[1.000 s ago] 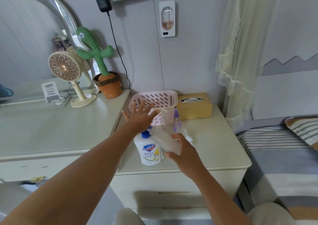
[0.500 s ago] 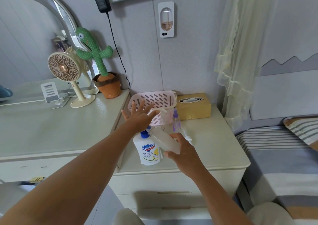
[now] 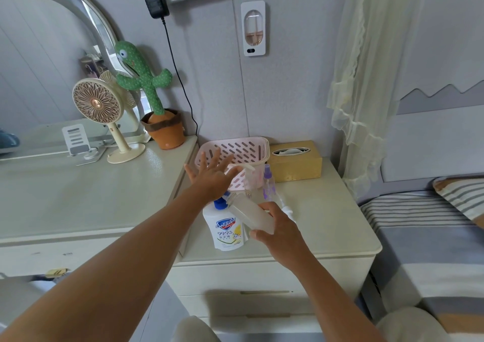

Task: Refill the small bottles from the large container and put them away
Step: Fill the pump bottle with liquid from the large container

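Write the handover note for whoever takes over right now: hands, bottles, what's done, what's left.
Left hand: open, fingers spread, heel over the blue pump of the large soap bottle.
Right hand: grips the frosted small bottle, tilted, mouth at the pump.
Purple spray bottle and clear pump bottle stand in front of the pink basket, not in it.
Done: fill levels unreadable.
Left: finish filling, close the bottles, likely put them in the basket.
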A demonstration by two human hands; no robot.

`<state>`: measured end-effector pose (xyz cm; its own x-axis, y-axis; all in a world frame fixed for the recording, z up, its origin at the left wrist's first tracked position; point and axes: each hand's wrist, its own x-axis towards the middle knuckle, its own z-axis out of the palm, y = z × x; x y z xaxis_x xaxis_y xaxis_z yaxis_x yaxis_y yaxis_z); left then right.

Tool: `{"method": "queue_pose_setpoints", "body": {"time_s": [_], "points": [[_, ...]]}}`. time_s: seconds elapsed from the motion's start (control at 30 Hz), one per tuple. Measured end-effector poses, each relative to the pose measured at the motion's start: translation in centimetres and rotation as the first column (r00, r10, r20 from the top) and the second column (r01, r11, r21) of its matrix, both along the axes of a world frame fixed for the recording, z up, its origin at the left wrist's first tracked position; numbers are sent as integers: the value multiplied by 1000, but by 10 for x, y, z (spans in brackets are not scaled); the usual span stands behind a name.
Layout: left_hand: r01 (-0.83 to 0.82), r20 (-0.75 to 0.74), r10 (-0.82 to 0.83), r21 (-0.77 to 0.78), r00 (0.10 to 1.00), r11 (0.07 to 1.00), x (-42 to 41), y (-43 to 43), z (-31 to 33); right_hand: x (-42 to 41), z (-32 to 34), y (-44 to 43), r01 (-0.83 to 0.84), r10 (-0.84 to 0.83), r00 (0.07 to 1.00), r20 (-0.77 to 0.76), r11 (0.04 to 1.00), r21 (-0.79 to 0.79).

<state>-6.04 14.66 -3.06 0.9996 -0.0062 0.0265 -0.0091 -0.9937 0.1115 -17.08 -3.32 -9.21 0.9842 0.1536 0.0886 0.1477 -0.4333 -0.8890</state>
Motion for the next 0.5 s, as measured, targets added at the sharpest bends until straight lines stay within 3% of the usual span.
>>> {"method": "queue_pose_setpoints", "body": {"time_s": [0.5], "points": [[-5, -24, 3, -51, 1000, 999, -3, 0, -3, -2, 0, 1, 2, -2, 1000, 4, 1000, -11]]}}
